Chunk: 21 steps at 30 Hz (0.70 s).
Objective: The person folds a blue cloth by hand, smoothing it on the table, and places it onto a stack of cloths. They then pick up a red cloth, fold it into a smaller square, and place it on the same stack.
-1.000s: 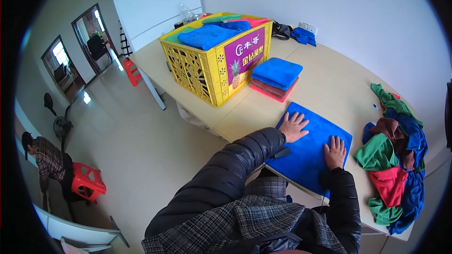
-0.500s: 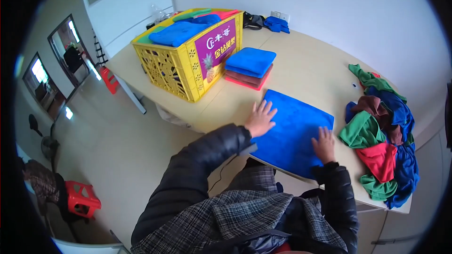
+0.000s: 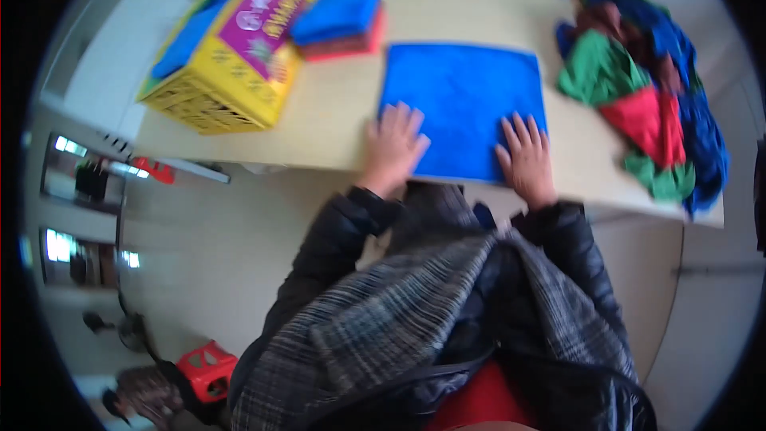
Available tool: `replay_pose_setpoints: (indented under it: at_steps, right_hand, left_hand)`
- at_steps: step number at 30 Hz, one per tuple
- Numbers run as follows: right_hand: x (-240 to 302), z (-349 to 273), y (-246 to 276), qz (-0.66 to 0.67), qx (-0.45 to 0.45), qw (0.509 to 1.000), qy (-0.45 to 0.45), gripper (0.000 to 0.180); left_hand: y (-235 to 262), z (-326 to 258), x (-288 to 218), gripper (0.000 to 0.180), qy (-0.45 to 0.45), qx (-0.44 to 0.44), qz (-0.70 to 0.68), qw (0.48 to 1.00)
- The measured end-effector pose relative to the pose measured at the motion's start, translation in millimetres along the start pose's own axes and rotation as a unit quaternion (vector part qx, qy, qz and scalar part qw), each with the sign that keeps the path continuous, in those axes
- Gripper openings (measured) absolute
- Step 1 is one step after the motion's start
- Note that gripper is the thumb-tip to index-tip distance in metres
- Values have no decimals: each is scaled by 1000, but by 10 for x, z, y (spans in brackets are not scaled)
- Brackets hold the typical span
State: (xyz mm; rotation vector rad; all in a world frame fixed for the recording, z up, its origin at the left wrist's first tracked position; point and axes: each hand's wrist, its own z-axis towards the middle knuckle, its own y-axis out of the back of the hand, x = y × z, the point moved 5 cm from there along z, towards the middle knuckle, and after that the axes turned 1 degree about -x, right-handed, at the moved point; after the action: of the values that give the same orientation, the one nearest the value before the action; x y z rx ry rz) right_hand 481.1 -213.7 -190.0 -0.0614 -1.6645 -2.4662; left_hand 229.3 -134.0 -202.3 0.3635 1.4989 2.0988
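Observation:
A blue cloth (image 3: 463,104) lies spread flat on the table before me, close to the front edge. My left hand (image 3: 395,148) rests on its near left part, fingers stretched out. On the near right part lies my right hand (image 3: 527,158), its fingers also spread and flat. Neither hand grips anything. Beyond the cloth to the left sits a neat stack of folded cloths (image 3: 339,16), blue on top with brown and red beneath.
A yellow plastic crate (image 3: 231,104) filled with cloths stands at the table's left. Crumpled green, red, brown and blue cloths (image 3: 638,104) are heaped on the right. The pale table (image 3: 335,132) ends just before my body. A red stool (image 3: 206,371) stands on the floor at lower left.
My view has tilted down and turned, so the table sits higher in the picture. My left hand has moved nearer along the cloth's left side; both hands stay flat on it.

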Motion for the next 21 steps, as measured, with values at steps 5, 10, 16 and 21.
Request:
replay_pose_setpoints:
  at_steps: [5,10,16,21]
  right_hand:
    - [-425,-154,-75,-18,13,997,-68,55]
    - [-638,-375,-69,-62,25,992,-107,55]
    - [-518,-61,36,22,24,997,-65,57]
    - [-537,1002,-272,37,30,999,-24,65]
  left_hand:
    - [-156,-110,491,56,53,24,23,998]
    - [-163,-329,685,60,99,45,-11,994]
    - [67,-112,444,61,75,55,-30,995]
    - [-77,932,366,61,-57,18,-56,997]
